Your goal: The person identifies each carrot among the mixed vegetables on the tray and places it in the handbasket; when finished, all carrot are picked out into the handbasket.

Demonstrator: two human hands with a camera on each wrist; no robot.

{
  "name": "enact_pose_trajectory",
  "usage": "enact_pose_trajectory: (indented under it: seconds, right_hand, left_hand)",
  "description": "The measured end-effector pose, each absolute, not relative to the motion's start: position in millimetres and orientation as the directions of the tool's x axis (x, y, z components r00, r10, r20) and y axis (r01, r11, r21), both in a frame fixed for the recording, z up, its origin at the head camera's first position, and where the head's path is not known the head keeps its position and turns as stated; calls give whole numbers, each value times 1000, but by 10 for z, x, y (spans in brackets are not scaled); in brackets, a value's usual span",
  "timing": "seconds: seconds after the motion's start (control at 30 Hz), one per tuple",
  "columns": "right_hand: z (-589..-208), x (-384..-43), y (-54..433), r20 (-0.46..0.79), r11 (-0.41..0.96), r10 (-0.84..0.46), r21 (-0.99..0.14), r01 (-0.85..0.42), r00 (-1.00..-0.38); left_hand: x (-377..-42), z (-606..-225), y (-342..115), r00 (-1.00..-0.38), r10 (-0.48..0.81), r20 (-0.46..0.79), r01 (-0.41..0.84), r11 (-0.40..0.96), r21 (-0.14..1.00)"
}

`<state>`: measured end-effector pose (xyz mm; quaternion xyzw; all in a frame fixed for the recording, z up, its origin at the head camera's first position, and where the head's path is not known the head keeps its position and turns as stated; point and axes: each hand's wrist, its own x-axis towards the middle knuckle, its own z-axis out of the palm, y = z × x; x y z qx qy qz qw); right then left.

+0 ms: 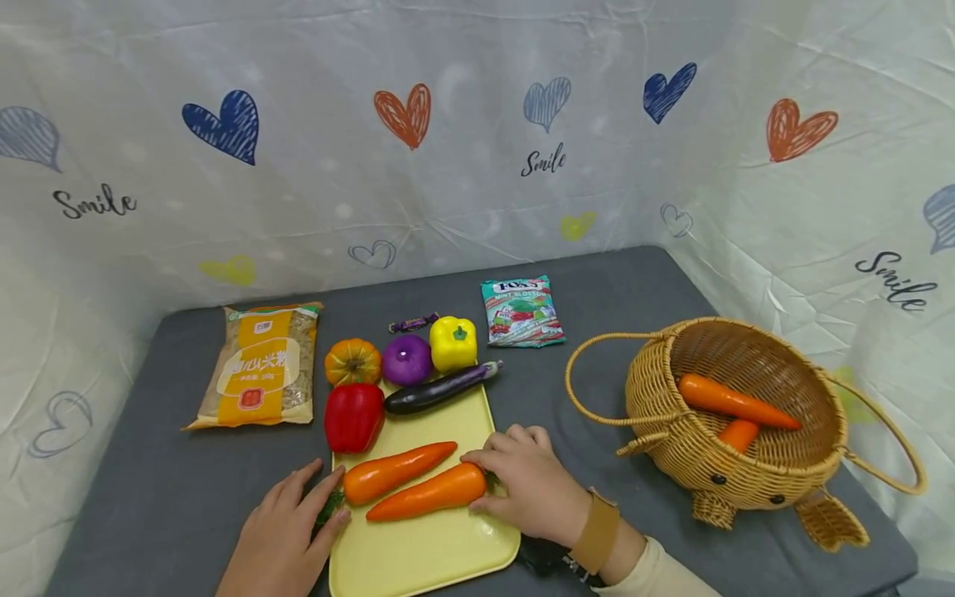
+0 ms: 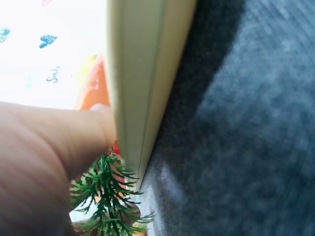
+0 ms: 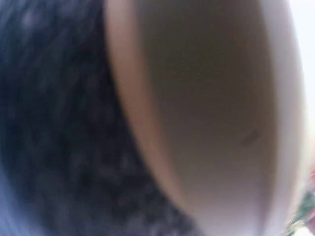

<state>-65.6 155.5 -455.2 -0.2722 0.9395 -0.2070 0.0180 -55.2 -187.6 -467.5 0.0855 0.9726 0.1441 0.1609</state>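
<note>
Two orange carrots lie side by side on a pale yellow tray (image 1: 418, 560), pointing opposite ways. My left hand (image 1: 287, 531) holds the leafy end of the upper carrot (image 1: 399, 473) between thumb and fingers at the tray's left edge. Its green leaves (image 2: 110, 191) show below the thumb in the left wrist view. At the thick end of the lower carrot (image 1: 429, 495), my right hand (image 1: 533, 481) pinches with thumb and index finger. The tray's blurred side (image 3: 211, 113) fills much of the right wrist view, and that hand's fingers are hidden there.
A red pepper (image 1: 354, 417), eggplant (image 1: 440, 390), pumpkin (image 1: 353, 362), purple onion (image 1: 406, 360) and yellow pepper (image 1: 453, 344) cluster around the tray's far end. Behind are a wrapped candy (image 1: 413, 322), candy bag (image 1: 522, 312) and noodle bag (image 1: 257, 365). A wicker basket (image 1: 656, 398) at right holds two carrots.
</note>
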Motion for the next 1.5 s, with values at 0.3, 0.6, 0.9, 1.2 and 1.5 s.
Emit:
enact_pose_trajectory:
  seconds: [0.3, 0.6, 0.9, 1.2, 1.5]
  right_hand:
    - [-4426, -655, 1676, 434, 473, -318, -697, -538, -843]
    - [-4338, -669, 1831, 587, -92, 57, -802, -590, -807]
    - [-4277, -762, 1863, 601, -395, 372, -587, -707, -707]
    - [-4303, -737, 1864, 596, -319, 246, -695, -645, -764]
    - [-4447, -687, 1693, 192, 507, -350, -784, -358, -917]
  left_hand:
    - [-580, -4673, -1876, -928, 197, -315, 81, 935, 346]
    - [-578, -4670, -1869, -927, 203, -316, 91, 938, 334]
    - [-591, -4704, -1895, -923, 214, -319, 106, 940, 324]
    - [-585, -4715, -1905, -925, 229, -303, 127, 938, 323]
    - [-558, -4693, -1887, -931, 263, -252, 176, 931, 321]
